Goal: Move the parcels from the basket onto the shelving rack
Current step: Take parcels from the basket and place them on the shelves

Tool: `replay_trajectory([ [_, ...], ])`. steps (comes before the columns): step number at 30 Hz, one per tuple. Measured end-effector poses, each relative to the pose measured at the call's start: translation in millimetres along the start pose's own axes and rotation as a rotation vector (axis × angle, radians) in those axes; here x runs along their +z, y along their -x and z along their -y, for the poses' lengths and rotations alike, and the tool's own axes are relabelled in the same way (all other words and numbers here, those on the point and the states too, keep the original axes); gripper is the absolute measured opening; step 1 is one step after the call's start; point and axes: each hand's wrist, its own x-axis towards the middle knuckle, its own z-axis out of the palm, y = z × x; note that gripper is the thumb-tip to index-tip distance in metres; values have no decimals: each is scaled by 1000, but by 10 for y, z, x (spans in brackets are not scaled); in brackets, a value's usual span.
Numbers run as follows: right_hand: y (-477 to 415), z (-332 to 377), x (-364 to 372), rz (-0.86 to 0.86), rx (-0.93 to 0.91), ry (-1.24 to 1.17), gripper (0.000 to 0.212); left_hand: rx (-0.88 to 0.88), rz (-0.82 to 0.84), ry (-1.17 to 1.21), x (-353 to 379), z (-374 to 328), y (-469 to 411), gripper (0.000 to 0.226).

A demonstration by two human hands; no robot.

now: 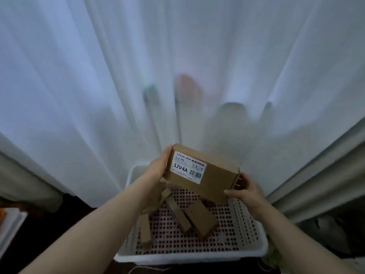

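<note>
At lower centre, the white basket [189, 256] is holding several small parcels [199, 220]. Just above it, I am gripping the labelled parcel [209, 180]: left hand [156, 169] fingers curling round its left end, right hand [246, 192] fingers pinching its lower-right corner. I am aiming for a level, two-sided lift clearing the rim. Beyond, a white curtain [177, 56] is filling the upper frame.

Left forearm [118, 212] and right forearm [286, 231] extended forward, converging. Left hand [158, 169] grips the left end of a brown cardboard box with white printed label [214, 181]. Right hand [247, 192] pinches the opposite end, thumb along the near edge, fingers behind the flap.
</note>
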Motion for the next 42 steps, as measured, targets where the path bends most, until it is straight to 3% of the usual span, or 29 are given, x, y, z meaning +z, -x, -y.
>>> replay_trajectory([
  [2, 261, 95, -22, -56, -90, -17, 61, -7, 153, -21, -69, -93, 80, 69],
  [6, 683, 79, 35, -171, -167, -117, 69, 16, 287, 37, -170, -120, 160, 40],
  [8, 879, 56, 95, -198, -119, -114, 68, 30, 328, 62, -196, -99, 209, 35],
  [11, 1201, 40, 106, -160, -14, -494, 58, 45, 396, 80, -183, -35, 273, 36],
  [13, 1431, 73, 71, -222, 11, -729, 33, 92, 458, 44, -147, 17, 380, 35],
  [18, 1784, 89, -16, -491, -51, -553, 11, 118, 628, 107, 37, 105, 762, 36],
  [21, 1925, 32, -181, -517, -146, -627, 63, 81, 629, 162, 140, 121, 945, 37],
  [23, 2113, 51, -267, -490, -155, -646, 79, 107, 629, 123, 194, 124, 1014, 41],
  [28, 2425, -81, -491, -465, -146, -546, 71, 166, 693, 58, 352, 139, 1204, 60],
  [34, 2709, -102, -639, -466, -225, -536, 66, 283, 773, 16, 504, 133, 1494, 52],
  [39, 2894, -4, -685, -489, -268, -532, 54, 275, 719, -51, 591, 134, 1547, 56],
  [42, 3031, 213, -781, -473, -275, -390, 55, 485, 524, -199, 669, 61, 1660, 65],
])
